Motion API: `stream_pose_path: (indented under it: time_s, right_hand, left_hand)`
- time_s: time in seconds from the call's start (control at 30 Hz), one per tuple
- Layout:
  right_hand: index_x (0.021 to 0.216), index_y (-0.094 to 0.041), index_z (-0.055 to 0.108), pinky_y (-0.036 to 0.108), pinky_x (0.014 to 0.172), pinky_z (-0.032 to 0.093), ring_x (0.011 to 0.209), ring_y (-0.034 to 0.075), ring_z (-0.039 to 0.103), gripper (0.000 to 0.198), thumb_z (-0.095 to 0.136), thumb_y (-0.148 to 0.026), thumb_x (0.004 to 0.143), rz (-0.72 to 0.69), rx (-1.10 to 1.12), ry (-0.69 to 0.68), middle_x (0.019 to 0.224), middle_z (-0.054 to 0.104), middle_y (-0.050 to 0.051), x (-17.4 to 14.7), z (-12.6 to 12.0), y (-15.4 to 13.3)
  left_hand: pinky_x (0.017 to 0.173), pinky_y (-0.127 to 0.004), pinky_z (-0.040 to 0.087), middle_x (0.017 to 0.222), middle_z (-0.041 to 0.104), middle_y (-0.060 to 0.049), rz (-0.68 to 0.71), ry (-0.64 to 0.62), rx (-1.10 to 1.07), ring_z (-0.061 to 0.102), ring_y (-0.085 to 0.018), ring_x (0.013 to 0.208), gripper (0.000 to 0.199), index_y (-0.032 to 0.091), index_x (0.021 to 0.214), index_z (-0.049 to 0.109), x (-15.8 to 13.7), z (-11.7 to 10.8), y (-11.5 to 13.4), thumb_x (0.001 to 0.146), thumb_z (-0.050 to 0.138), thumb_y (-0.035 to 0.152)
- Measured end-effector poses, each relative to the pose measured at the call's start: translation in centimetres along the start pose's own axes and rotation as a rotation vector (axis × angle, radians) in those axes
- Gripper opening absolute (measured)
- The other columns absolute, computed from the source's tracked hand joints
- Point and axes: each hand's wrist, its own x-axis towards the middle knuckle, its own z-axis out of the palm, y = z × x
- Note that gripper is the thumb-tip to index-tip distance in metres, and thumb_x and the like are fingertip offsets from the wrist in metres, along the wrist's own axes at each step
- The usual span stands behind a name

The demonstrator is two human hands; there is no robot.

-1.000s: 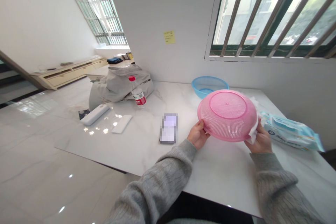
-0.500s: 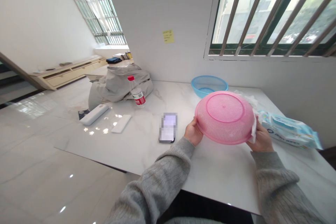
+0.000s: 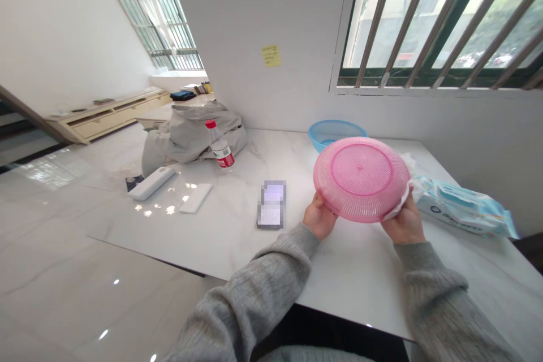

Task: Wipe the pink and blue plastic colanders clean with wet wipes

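A pink mesh plastic basket [image 3: 360, 178] is held up over the table, its round base facing me. My left hand [image 3: 321, 218] grips the rim at the lower left. On the lower right side, my right hand [image 3: 405, 223] is closed around the rim with a white wipe [image 3: 401, 203] pressed between palm and basket. Most of the fingers of both hands are hidden behind the basket. Behind it stands a blue mesh basket [image 3: 335, 130], partly covered from view. To the right of my right hand lies a light-blue pack of wipes [image 3: 464, 206].
On the white marbled table [image 3: 237, 220] lies a phone [image 3: 272, 205], with a red-capped bottle [image 3: 219, 147] and a grey cloth bag [image 3: 186, 133] farther left. A white long case [image 3: 151, 184] and a flat white piece [image 3: 195, 198] lie near the left edge. A barred window [image 3: 441, 22] is above.
The pink basket has tilted and shifted slightly left, its base turning more toward me. My right hand has moved left and under along the rim, with the wipe.
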Motion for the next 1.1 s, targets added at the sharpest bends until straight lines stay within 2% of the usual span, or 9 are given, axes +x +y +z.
stream_pose_path:
  time_s: [0.17, 0.23, 0.3, 0.47, 0.63, 0.77, 0.9, 1.03, 1.1]
  right_hand:
    - [0.119, -0.032, 0.074, 0.033, 0.115, 0.050, 0.133, 0.015, 0.062, 0.031, 0.055, -0.049, 0.101, -0.038, -0.015, 0.005, 0.133, 0.073, -0.004, 0.6, -0.7, -0.6]
    - [0.117, -0.031, 0.075, 0.035, 0.116, 0.050, 0.132, 0.016, 0.063, 0.031, 0.052, -0.047, 0.103, -0.025, -0.014, 0.035, 0.130, 0.074, -0.003, 1.0, -1.0, -1.2]
    - [0.115, -0.030, 0.075, 0.037, 0.117, 0.049, 0.129, 0.016, 0.065, 0.032, 0.047, -0.043, 0.106, 0.016, -0.012, 0.071, 0.124, 0.077, -0.002, 1.3, -1.3, -1.9]
    - [0.115, -0.030, 0.075, 0.040, 0.118, 0.048, 0.125, 0.018, 0.068, 0.031, 0.046, -0.035, 0.106, 0.155, -0.065, 0.039, 0.113, 0.080, 0.000, 1.4, -1.7, -2.9]
    - [0.112, -0.028, 0.075, 0.038, 0.115, 0.051, 0.119, 0.017, 0.071, 0.034, 0.042, -0.032, 0.107, 0.151, -0.073, 0.072, 0.105, 0.082, 0.000, 1.5, -1.6, -2.4]
    - [0.114, -0.028, 0.074, 0.032, 0.112, 0.052, 0.118, 0.013, 0.071, 0.030, 0.046, -0.033, 0.106, 0.121, -0.034, 0.078, 0.116, 0.080, -0.002, 1.4, -1.1, -1.4]
    - [0.115, -0.031, 0.074, 0.030, 0.110, 0.053, 0.125, 0.012, 0.068, 0.025, 0.051, -0.036, 0.104, 0.039, 0.017, 0.051, 0.127, 0.076, -0.005, 1.1, -0.8, -0.6]
    - [0.118, -0.030, 0.073, 0.033, 0.114, 0.051, 0.127, 0.014, 0.067, 0.026, 0.052, -0.033, 0.103, 0.018, 0.048, 0.041, 0.128, 0.075, -0.003, 1.2, -1.2, -0.7]
    - [0.119, -0.030, 0.073, 0.033, 0.114, 0.050, 0.125, 0.014, 0.068, 0.028, 0.050, -0.030, 0.103, 0.034, 0.064, 0.050, 0.128, 0.076, -0.003, 1.6, -1.7, -1.1]
  left_hand:
    - [0.098, -0.036, 0.049, 0.107, 0.076, -0.002, -0.064, -0.067, 0.064, 0.068, -0.018, 0.094, 0.017, 0.026, 0.106, 0.072, -0.7, -0.1, -0.1, 0.092, 0.065, 0.021]
    - [0.100, -0.038, 0.049, 0.105, 0.076, -0.005, -0.098, -0.080, 0.066, 0.068, -0.019, 0.094, 0.015, 0.024, 0.104, 0.073, -0.7, 0.2, 0.3, 0.095, 0.061, 0.026]
    - [0.102, -0.039, 0.049, 0.103, 0.077, -0.007, -0.115, -0.079, 0.040, 0.069, -0.021, 0.097, 0.023, 0.021, 0.102, 0.074, -0.5, 0.6, 1.0, 0.100, 0.055, 0.033]
    - [0.112, -0.037, 0.045, 0.111, 0.078, -0.012, -0.038, 0.022, 0.013, 0.067, -0.025, 0.121, 0.033, 0.015, 0.106, 0.075, 0.1, 0.7, 2.6, 0.102, 0.050, 0.036]
    - [0.115, -0.034, 0.045, 0.108, 0.079, -0.010, -0.019, 0.048, -0.015, 0.065, -0.022, 0.125, 0.028, 0.015, 0.102, 0.074, 0.5, 0.7, 2.8, 0.103, 0.050, 0.029]
    - [0.113, -0.033, 0.046, 0.111, 0.077, -0.008, 0.053, 0.033, -0.037, 0.066, -0.019, 0.123, 0.022, 0.017, 0.096, 0.072, 0.6, 0.9, 2.1, 0.101, 0.051, 0.019]
    - [0.114, -0.042, 0.046, 0.114, 0.076, -0.006, 0.002, -0.071, 0.058, 0.068, -0.021, 0.116, 0.010, 0.021, 0.098, 0.070, -0.2, 0.5, 0.9, 0.093, 0.065, 0.015]
    - [0.116, -0.050, 0.042, 0.115, 0.074, -0.008, -0.136, -0.250, 0.133, 0.070, -0.024, 0.112, 0.020, 0.020, 0.099, 0.070, -0.9, 0.1, 0.0, 0.083, 0.078, 0.012]
    - [0.117, -0.051, 0.040, 0.114, 0.074, -0.010, -0.177, -0.288, 0.159, 0.070, -0.025, 0.112, 0.018, 0.019, 0.098, 0.070, -0.9, 0.1, 0.0, 0.082, 0.078, 0.013]
